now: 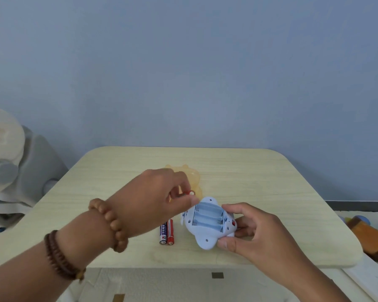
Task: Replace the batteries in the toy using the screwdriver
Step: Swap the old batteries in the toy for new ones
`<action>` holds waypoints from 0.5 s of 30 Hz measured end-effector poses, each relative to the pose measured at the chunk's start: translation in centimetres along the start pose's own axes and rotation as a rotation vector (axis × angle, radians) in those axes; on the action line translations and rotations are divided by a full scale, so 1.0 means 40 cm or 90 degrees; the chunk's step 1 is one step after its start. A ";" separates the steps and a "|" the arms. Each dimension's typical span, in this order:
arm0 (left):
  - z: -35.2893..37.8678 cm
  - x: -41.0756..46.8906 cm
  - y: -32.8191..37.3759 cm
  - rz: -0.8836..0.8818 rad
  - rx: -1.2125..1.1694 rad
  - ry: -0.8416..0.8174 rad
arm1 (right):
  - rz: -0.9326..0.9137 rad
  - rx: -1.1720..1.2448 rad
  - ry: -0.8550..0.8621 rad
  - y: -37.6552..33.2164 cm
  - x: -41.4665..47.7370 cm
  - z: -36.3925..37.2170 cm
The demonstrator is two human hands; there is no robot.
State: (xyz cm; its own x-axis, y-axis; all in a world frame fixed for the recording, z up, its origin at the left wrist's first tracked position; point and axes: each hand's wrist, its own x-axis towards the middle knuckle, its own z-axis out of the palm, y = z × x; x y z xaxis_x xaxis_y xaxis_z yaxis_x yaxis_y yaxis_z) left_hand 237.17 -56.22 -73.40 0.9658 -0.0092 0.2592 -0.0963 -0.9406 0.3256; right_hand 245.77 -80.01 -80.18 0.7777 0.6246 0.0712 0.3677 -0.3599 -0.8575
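Note:
A pale blue toy [207, 223] lies upside down on the light wooden table [271, 192], its battery bay uncovered with three empty slots showing. My right hand [249, 232] grips the toy's right side, thumb under its near end. My left hand [157, 201] hovers just left of the toy and pinches a red battery [189, 192] between thumb and fingers, its metal end pointing at the toy. Two batteries, one blue-white [163, 233] and one red [170, 232], lie side by side on the table left of the toy. No screwdriver is visible.
A translucent yellow-orange plastic piece [191, 177] rests on the table behind my left hand. A grey and cream object [13, 162] stands off the table's left edge. Colourful toys [367, 234] lie on the floor to the right. A blue wall rises behind the table.

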 end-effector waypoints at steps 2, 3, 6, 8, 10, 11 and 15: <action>0.031 0.011 0.029 0.024 0.062 0.031 | 0.003 0.000 0.002 0.003 0.001 0.001; 0.046 0.015 0.041 0.037 0.096 0.043 | 0.003 0.001 0.003 0.004 0.002 0.001; 0.075 0.030 0.053 0.082 0.068 0.079 | 0.001 0.001 0.002 0.008 0.002 0.001; 0.084 0.037 0.049 0.078 -0.030 0.072 | 0.000 -0.002 0.000 0.011 0.003 0.001; 0.099 0.044 0.050 0.073 -0.076 0.058 | -0.001 -0.006 -0.001 0.012 0.005 0.002; 0.107 0.046 0.049 0.075 -0.072 0.059 | -0.001 -0.006 0.000 0.013 0.005 0.002; 0.128 0.043 0.046 0.099 -0.038 0.082 | -0.005 -0.012 -0.004 0.013 0.006 -0.002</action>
State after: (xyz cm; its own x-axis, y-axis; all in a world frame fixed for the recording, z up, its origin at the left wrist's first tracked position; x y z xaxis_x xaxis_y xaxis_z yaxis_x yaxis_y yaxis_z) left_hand 239.88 -59.71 -77.03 0.8997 -0.1058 0.4234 -0.2600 -0.9092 0.3252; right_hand 246.18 -80.08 -80.57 0.7715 0.6318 0.0750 0.3832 -0.3674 -0.8475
